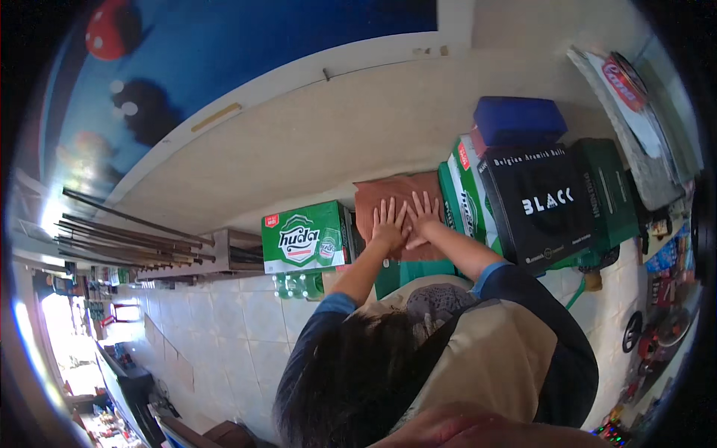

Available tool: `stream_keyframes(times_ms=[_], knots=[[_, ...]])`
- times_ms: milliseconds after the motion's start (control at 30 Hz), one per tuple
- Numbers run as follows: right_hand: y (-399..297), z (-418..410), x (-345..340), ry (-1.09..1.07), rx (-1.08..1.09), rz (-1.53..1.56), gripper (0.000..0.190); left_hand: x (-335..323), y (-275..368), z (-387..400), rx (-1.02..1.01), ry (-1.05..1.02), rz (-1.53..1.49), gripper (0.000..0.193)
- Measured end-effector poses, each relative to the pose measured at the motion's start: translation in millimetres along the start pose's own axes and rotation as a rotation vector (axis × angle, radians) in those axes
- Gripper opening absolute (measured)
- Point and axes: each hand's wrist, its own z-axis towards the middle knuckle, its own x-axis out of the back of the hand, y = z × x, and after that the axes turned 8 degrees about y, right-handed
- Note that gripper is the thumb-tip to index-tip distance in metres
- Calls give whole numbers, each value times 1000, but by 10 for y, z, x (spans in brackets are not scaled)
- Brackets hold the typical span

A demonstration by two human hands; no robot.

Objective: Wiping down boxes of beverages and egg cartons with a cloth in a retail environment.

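A reddish-brown sheet of cloth or paper lies on top of a stack of boxes against the wall. My left hand rests palm down on it, fingers spread. Close beside it, my right hand presses flat on the same sheet, thumb towards the left hand, so that the two touch or nearly touch. Neither hand grips anything. Below the sheet's front edge a green box shows in part; what else supports the sheet is hidden.
To the left stands a green-and-white Huda beer carton over green plastic bottles. At the right, a black box of Aramith balls and a blue box are stacked close to my right arm. Billiard cues stand in a rack farther left.
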Motion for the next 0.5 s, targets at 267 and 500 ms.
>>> stream_keyframes(times_ms=[267, 500], knots=[[-240, -198, -1380, 481, -58, 8, 145, -206, 627, -916, -58, 250, -167, 75], [-565, -883, -927, -26, -49, 117, 117, -248, 612, -1363, -35, 377, -380, 53]])
